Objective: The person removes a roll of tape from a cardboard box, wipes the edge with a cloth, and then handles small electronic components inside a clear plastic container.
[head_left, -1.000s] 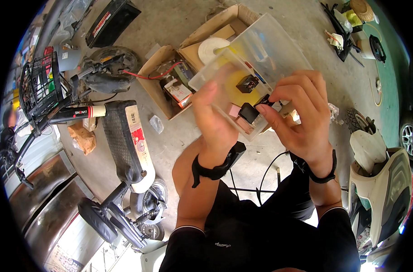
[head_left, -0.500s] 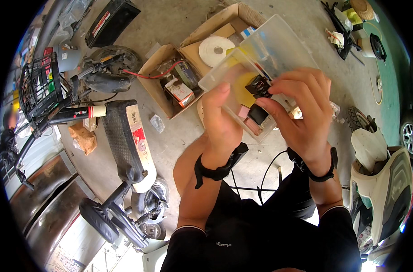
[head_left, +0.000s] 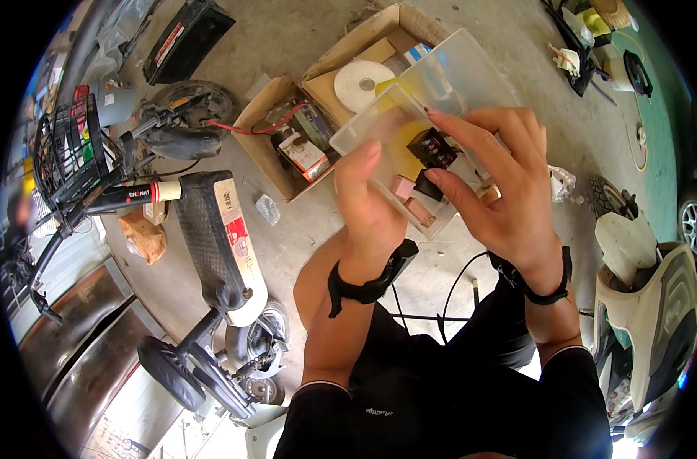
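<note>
My left hand [head_left: 371,203] grips a clear plastic box [head_left: 352,136] by its left side. Inside are a black cube [head_left: 425,147] with an open face, a second black block [head_left: 425,185], pink blocks [head_left: 402,186] and something yellow [head_left: 400,136]. Over the box's right side, my right hand [head_left: 509,191] is open, index finger and thumb spread above and below the black cube; whether either touches it, I cannot tell. A larger clear plastic piece [head_left: 475,65] lies behind the box.
Cardboard boxes [head_left: 253,134] with a white roll [head_left: 364,84] and small packages sit beyond my hands. A tipped scooter [head_left: 210,237] and a bicycle basket [head_left: 69,138] are at left, a black case [head_left: 187,42] at top left, white scooter bodywork [head_left: 639,321] at right.
My right thumb and index finger have spread apart, the index moving up and away from the black cube they held half a second ago. My left hand still holds the box.
</note>
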`<state>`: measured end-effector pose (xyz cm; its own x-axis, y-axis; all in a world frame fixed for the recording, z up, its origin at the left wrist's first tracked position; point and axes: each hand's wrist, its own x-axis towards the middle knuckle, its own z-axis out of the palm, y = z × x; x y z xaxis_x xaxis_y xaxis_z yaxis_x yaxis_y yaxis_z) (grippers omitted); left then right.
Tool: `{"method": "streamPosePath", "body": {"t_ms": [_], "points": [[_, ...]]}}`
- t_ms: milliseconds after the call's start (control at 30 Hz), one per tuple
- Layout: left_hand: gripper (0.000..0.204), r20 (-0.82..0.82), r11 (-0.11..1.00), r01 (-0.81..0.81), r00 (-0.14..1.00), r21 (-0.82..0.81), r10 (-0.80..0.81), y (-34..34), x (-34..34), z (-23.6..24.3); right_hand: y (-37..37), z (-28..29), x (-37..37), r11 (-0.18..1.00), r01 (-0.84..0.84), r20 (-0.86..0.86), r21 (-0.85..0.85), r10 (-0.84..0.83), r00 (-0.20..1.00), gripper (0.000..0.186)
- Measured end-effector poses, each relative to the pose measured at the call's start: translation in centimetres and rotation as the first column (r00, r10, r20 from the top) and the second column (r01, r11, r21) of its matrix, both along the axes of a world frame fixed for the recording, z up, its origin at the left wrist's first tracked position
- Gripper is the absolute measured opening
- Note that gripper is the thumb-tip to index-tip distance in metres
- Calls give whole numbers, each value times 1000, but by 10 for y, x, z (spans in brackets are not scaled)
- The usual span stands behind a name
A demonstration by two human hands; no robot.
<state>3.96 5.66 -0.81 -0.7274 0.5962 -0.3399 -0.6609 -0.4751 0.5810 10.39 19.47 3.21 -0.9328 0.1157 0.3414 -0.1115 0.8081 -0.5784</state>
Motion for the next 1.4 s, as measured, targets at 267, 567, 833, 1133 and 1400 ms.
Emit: {"method": "streamPosePath", "body": {"t_ms": [267,567,833,1133,1400], "points": [[76,-34,996,61,997,-69,-64,1,-1,-2,2,-4,0,1000,20,-29,5,-20,999,47],[71,-18,988,-73,997,-137,72,5,-4,1,1,4,4,999,-34,40,-38,36,999,26],[74,54,970,15,999,-241,-3,4,-1,-4,-3,2,6,1000,-25,245,-11,27,969,23],[78,37,992,64,997,-112,-61,7,-1,-4,1,5,6,991,-37,147,-127,56,987,19],[69,55,992,-89,994,-85,94,10,-4,1,0,8,3,976,-216,18,-37,217,976,22]]}}
